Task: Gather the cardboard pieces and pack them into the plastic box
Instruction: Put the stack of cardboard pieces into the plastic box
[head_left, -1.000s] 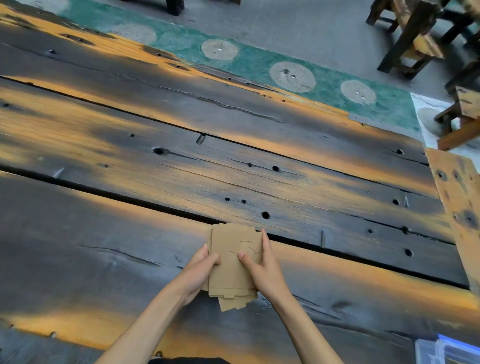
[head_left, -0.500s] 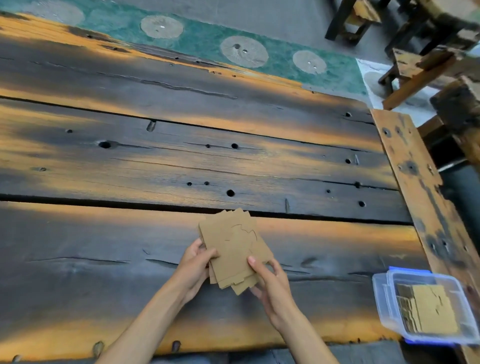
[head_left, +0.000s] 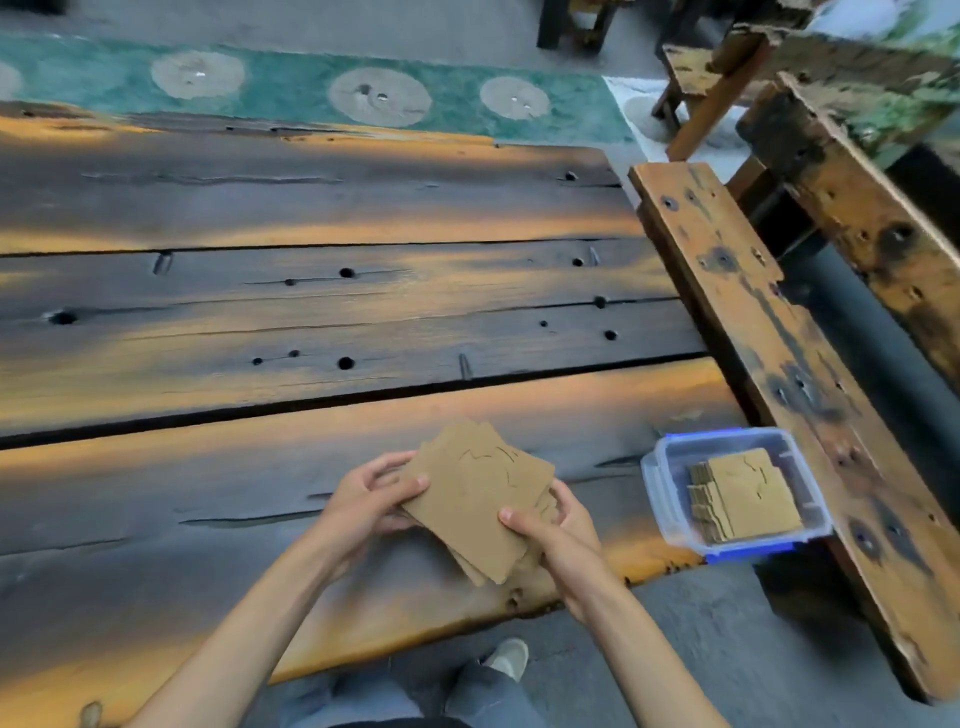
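Cardboard pieces (head_left: 478, 499) sit clamped between left grip (head_left: 363, 501) and right grip (head_left: 558, 535), beside plastic box (head_left: 670, 499).

The cardboard stack (head_left: 475, 499) now tilts rightward between both hands' fingers, nearer the plastic box (head_left: 670, 499) beside the right fingers (head_left: 519, 522).

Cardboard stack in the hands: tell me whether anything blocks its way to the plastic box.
Nothing visible does. The cardboard stack is held by the left hand and right hand, and only bare table lies between it and the plastic box to the right. The box is open, with cardboard pieces already inside.
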